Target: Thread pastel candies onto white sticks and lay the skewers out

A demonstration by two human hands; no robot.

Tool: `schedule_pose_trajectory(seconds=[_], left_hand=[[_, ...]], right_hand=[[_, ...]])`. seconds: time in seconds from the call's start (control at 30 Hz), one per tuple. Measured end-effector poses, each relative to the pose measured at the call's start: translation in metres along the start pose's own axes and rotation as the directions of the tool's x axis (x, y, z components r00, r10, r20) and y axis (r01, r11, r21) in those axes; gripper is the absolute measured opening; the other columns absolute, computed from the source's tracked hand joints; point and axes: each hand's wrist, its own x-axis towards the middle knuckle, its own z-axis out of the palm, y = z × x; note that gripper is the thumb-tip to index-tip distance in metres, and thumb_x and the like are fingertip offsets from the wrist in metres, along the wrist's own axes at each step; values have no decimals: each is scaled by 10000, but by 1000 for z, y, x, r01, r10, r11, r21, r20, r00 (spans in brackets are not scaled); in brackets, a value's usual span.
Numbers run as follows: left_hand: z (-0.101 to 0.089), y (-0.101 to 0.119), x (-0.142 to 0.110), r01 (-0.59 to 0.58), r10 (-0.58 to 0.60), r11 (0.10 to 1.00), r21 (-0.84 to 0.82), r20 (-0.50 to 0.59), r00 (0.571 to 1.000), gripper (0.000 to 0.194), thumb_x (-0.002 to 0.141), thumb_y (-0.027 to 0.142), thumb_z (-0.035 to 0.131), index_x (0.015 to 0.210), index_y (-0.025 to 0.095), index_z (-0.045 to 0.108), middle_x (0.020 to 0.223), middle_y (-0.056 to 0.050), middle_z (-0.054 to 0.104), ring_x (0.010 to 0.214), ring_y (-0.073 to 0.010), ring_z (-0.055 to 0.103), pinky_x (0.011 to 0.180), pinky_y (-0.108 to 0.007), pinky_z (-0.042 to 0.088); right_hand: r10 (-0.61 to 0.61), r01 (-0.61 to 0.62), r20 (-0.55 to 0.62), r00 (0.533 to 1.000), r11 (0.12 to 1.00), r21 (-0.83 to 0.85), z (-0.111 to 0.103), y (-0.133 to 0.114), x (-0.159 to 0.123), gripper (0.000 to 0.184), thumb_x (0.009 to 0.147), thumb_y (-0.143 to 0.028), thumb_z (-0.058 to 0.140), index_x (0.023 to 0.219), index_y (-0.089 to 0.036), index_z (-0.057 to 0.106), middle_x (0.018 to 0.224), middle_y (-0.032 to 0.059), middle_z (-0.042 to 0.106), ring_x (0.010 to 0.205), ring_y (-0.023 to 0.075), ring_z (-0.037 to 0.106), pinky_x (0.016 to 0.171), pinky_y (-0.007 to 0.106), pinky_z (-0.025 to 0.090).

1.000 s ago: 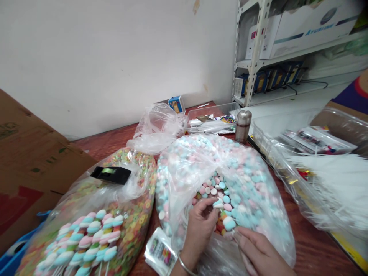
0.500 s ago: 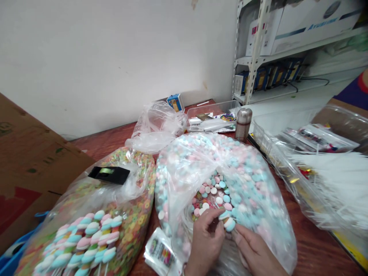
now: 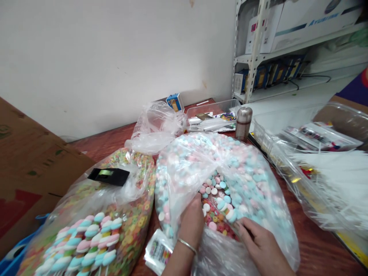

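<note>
Right grip (image 3: 255, 239) pinches candy stick (image 3: 230, 215), probably steadying it; left grip (image 3: 192, 218) hidden in bag (image 3: 172, 168), well off back edge of desk (image 3: 115, 138), we can't tell.

Flask (image 3: 243, 124): metallic, upright at 3 o'clock
Rack (image 3: 254, 61): white metal, at 2 o'clock, holding a row of blue boxes (image 3: 276, 78)
Carton (image 3: 37, 168): brown cardboard, at 9 o'clock

Red-brown table (image 3: 319, 249) — two candy bags (image 3: 253, 184); metal flask (image 3: 243, 124)

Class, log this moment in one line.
left hand: partly hidden at sweets bag opening | right hand: holding candy skewer | other skewers: on ring-candy bag
</note>
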Motion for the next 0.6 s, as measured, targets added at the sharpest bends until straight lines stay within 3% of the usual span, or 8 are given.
schedule_pose_trajectory(seconds=[0.13,0.27,0.37,0.43,0.53,0.6], left_hand=[[0,3,2,95,-96,994,-62,-12,995,173,863,241,512,919,243,677,881,-58,737,828,-234,672,782,-310,453],[-1,10,3,220,-192,909,-353,112,975,111,792,280,593,835,192,645,722,-18,702,650,-185,648,631,-264,471],[0,18,0,213,-158,826,-523,147,976,128,764,288,631,822,174,640,680,-3,675,586,-151,620,579,-240,472],[0,23,-4,196,-141,816,-543,143,980,120,747,277,652,787,164,646,671,-5,667,591,-149,620,576,-237,478],[1,28,-10,123,-102,856,-503,68,992,88,740,241,660,770,160,676,749,-31,687,717,-174,649,681,-261,504],[3,30,-13,108,-90,830,-547,60,994,117,753,248,667,827,161,694,852,-52,704,836,-198,657,783,-292,507]], right_hand=[[-94,96,21,995,982,-160,2,2,-3,346,967,-392,347,794,-234,601,805,29,648,743,178,618,687,260,430],[-128,133,33,991,962,-238,6,4,-2,355,985,-350,293,863,-234,605,832,38,634,758,180,620,705,279,442],[-116,139,96,989,949,-283,4,4,-1,336,984,-341,299,866,-236,596,840,36,627,773,181,630,685,277,440],[-104,130,101,989,944,-304,2,4,-1,329,982,-329,300,849,-234,586,831,34,619,769,183,629,676,283,436],[-108,118,49,993,943,-312,3,0,-5,352,983,-309,278,807,-228,572,803,33,600,731,181,610,674,297,435],[-137,133,8,990,946,-295,5,-3,-7,358,979,-292,276,784,-226,569,793,37,596,723,178,602,680,297,444]])
